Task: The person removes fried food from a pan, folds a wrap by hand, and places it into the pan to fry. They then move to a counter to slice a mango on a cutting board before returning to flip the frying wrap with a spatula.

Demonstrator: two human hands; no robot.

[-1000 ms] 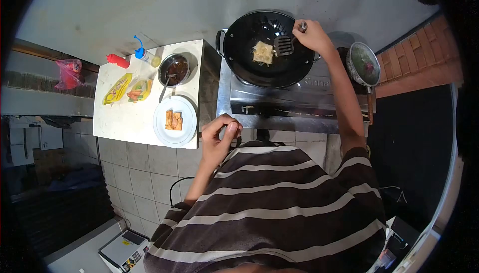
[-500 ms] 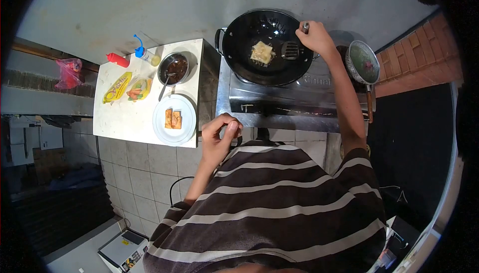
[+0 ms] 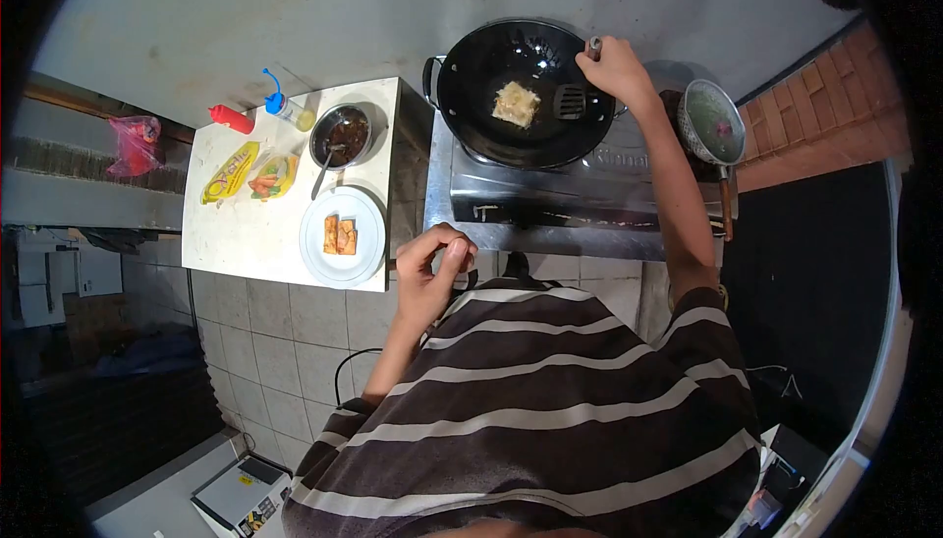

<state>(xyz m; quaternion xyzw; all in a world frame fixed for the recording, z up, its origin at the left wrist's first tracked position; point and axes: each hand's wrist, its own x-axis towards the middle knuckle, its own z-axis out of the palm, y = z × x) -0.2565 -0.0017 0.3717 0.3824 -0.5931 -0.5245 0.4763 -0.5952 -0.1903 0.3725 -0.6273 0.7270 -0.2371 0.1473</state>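
Note:
My right hand (image 3: 617, 68) is wrapped round the handle of a slotted spatula (image 3: 570, 101), whose dark blade rests inside the black wok (image 3: 471, 130). Left of the blade, a pale, folded piece of food (image 3: 516, 105) lies in the shiny oil, apart from the spatula. The wok sits on a steel gas stove (image 3: 550, 194). My left hand (image 3: 432, 268) is held in front of my body with its fingers curled, between the white table and the stove. What those fingers close on, if anything, is hidden.
On the white table (image 3: 246, 243) stand a plate (image 3: 368, 263) with two browned rolls, a metal bowl (image 3: 360, 159) of dark sauce with a spoon, a red bottle (image 3: 231, 118), a blue-capped bottle (image 3: 285, 109) and food packets. A strainer pot (image 3: 709, 125) sits right of the wok.
The spatula blade has shifted very slightly left in the wok, and my right hand has moved a little left with it. My left hand stays in place.

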